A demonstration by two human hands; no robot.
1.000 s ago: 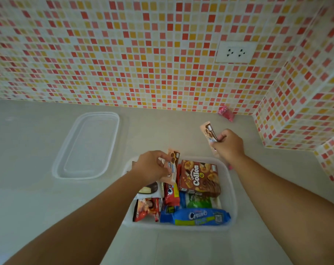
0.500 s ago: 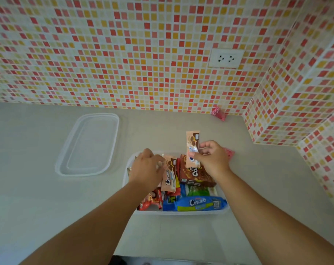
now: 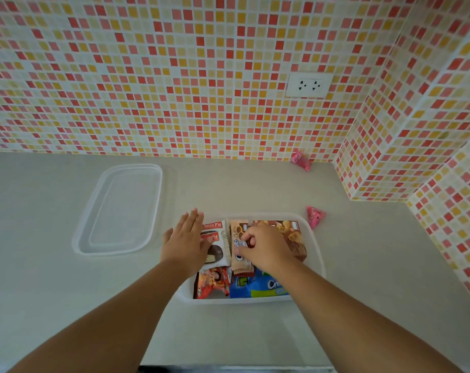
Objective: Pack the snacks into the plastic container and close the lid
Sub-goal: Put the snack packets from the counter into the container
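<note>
The clear plastic container [image 3: 318, 254] stands open on the pale worktop [image 3: 40, 265], near its front edge, and is filled with snack packs. The left hand [image 3: 187, 242] lies flat with fingers stretched out and released, its palm over the container's left rim and the edge of a white pack [image 3: 215, 238] printed "Choco Pie" in red, with a chocolate-coated pie pictured below the words. The right hand [image 3: 263, 250] is curled over a tan wafer-style pack [image 3: 238, 238], fingertips pressing on it; the writing on that pack is too covered to read. Beside it on the right lies a brown box [image 3: 290, 235] showing golden biscuit rolls, its name hidden by the hand. At the front of the container sit a red-orange pack [image 3: 213, 282] and a blue pack [image 3: 255, 288] on which only "Cre" shows in white. The clear lid [image 3: 121, 208] lies apart on the worktop, to the container's left. Two small pink wrapped sweets rest outside: one [image 3: 315, 215] just beside the container's far right corner, another [image 3: 300, 160] against the mosaic-tiled wall [image 3: 174, 76], below a white double socket [image 3: 308, 85].
</note>
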